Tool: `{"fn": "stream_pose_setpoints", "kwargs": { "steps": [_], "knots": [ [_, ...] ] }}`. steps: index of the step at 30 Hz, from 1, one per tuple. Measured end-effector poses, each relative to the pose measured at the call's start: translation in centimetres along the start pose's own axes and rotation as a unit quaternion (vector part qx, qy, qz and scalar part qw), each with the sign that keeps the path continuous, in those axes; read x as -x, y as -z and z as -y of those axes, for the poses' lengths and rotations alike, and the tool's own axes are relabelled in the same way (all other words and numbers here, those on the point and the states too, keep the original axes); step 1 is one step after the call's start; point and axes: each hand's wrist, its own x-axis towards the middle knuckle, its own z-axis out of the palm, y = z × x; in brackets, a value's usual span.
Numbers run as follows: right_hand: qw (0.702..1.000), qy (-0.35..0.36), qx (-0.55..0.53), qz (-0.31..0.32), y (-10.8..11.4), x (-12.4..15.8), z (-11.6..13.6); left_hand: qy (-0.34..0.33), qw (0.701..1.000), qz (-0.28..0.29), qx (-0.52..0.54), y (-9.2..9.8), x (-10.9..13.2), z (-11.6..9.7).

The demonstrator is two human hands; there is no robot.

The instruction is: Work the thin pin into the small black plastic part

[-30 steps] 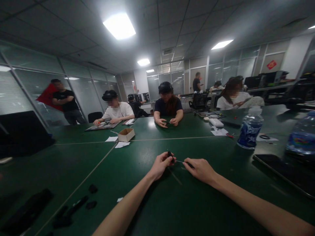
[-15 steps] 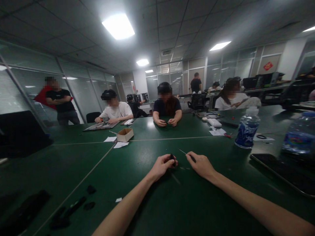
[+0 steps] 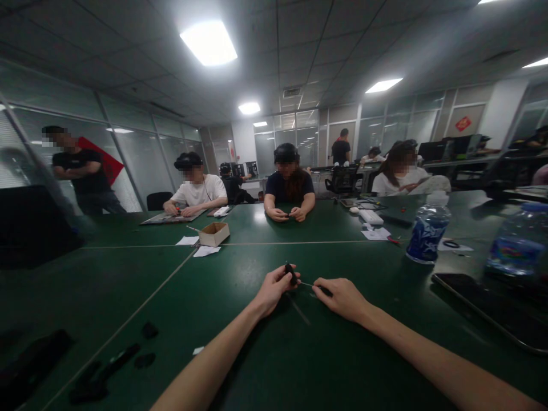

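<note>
My left hand [image 3: 272, 290] pinches a small black part [image 3: 291, 274] between thumb and fingers, raised over the green desk [image 3: 295, 371] in front of me. My right hand [image 3: 343, 299] grips the dark handle of a thin-shafted tool [image 3: 306, 283], its shaft pointing left at the part; the tip seems to meet it, though the view is too small to be sure. To my left on the desk lie loose black pieces [image 3: 144, 360]. To my right, a phone [image 3: 488, 313] lies flat near a blue-labelled bottle [image 3: 427, 231]. Ahead, beyond my left hand, sits a small cardboard box [image 3: 219, 236] beside white papers [image 3: 207, 251].
</note>
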Motion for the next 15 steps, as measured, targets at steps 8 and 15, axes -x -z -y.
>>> {"fn": "stream_pose_setpoints", "kwargs": {
  "steps": [8, 15],
  "knots": [
    [1.0, -0.008, 0.023, 0.005, 0.08, -0.08, 0.17, -0.001, 0.999, 0.025, -0.031, -0.11, 0.06, -0.27],
    [1.0, 0.003, 0.006, 0.0, -0.07, 0.01, 0.09, -0.021, 0.995, 0.039, -0.087, -0.52, 0.43, -0.85]
  ]
}}
